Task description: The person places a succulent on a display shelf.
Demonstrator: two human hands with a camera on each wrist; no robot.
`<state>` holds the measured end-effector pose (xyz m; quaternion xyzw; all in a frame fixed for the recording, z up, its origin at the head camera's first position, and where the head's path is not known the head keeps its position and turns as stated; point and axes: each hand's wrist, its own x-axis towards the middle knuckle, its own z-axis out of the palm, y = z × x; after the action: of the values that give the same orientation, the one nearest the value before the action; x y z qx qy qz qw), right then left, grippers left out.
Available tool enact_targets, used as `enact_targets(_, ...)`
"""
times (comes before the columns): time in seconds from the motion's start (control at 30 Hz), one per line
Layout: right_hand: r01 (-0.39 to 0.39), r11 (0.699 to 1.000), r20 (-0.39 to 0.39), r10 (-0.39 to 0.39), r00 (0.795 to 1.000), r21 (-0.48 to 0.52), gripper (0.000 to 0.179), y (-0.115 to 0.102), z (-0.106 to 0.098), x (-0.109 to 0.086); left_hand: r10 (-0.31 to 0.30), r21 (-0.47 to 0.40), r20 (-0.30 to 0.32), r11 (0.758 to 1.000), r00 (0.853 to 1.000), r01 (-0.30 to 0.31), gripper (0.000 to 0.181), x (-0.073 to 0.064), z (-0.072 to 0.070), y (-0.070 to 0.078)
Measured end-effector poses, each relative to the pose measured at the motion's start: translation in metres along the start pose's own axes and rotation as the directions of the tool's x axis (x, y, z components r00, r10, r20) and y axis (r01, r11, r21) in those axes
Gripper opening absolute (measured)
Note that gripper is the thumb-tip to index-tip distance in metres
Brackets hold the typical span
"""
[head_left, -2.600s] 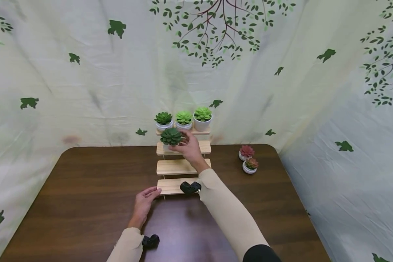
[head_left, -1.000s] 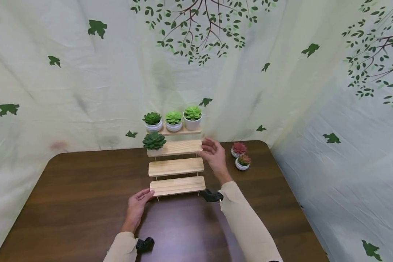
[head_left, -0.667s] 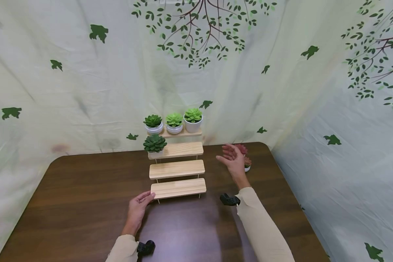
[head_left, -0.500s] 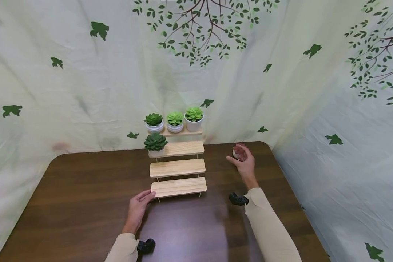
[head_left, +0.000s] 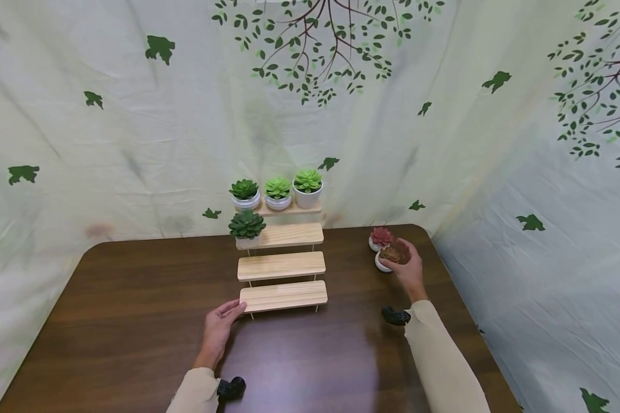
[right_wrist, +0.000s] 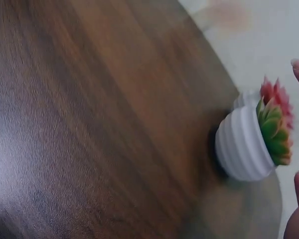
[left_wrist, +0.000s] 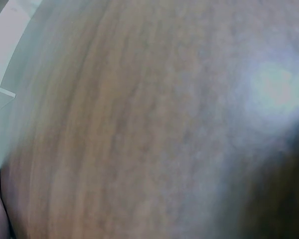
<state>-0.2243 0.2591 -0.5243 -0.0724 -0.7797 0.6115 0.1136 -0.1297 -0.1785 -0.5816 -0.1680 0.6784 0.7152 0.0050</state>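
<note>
A tiered wooden plant stand (head_left: 283,296) stands on the table, and my left hand (head_left: 219,332) pinches the left end of its lowest step. My right hand (head_left: 410,272) is at the far right with thumb and fingers spread about a reddish-green succulent in a white ribbed pot (right_wrist: 244,144). In the right wrist view the fingers are apart from that pot. Right behind it sits a red succulent (head_left: 381,236) in a white pot. A dark green succulent (head_left: 247,225) stands at the left end of the second step from the top.
The top step holds a green succulent (head_left: 244,189), a light green one (head_left: 278,188) and a bright green one (head_left: 307,181), all in white pots. The brown table (head_left: 150,310) ends at a white leaf-printed curtain (head_left: 196,137).
The dark green succulent was set on the stand and let go. My right hand then moved right, over to the reddish potted succulents. My left hand stays at the lowest step.
</note>
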Motion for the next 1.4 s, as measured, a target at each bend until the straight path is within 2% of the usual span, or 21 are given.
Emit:
enact_targets(0.27, -0.151, 0.988, -0.004, 0.151, 0.989, -0.012, 0.09, 0.018, 0.003, 0.005, -0.003, -0.013, -0.001, 1.0, 1.0, 0.003, 0.043, -0.002, 0.0, 0.0)
enact_targets(0.37, -0.159, 0.987, -0.012, 0.159, 0.987, -0.013, 0.091, 0.024, 0.004, 0.007, -0.013, -0.022, 0.005, 1.0, 1.0, 0.013, 0.044, -0.002, 0.003, -0.001)
enact_targets(0.53, -0.174, 0.984, 0.001, 0.174, 0.985, -0.045, 0.077, 0.031, 0.001, 0.005, 0.009, -0.025, -0.008, 1.0, 1.0, -0.009, 0.044, -0.001, 0.006, -0.002)
enact_targets(0.7, -0.204, 0.978, -0.036, 0.203, 0.978, -0.04, 0.067, 0.037, -0.003, 0.001, 0.001, -0.009, 0.0, 1.0, 1.0, -0.001, 0.046, 0.0, 0.007, -0.003)
enact_targets(0.93, -0.199, 0.979, -0.032, 0.198, 0.98, -0.045, 0.069, 0.036, -0.003, 0.0, -0.02, -0.007, 0.011, 1.0, 1.0, 0.02, 0.045, -0.001, 0.006, 0.005)
enact_targets(1.27, -0.227, 0.973, -0.06, 0.224, 0.973, -0.038, 0.068, 0.039, 0.008, -0.006, -0.007, 0.005, -0.007, 1.0, 1.0, 0.007, 0.047, -0.001, 0.002, 0.003)
enact_targets(1.4, -0.228, 0.974, -0.067, 0.227, 0.971, -0.001, 0.068, 0.038, 0.015, -0.008, -0.016, 0.014, -0.015, 1.0, 1.0, 0.016, 0.046, -0.001, 0.0, 0.002)
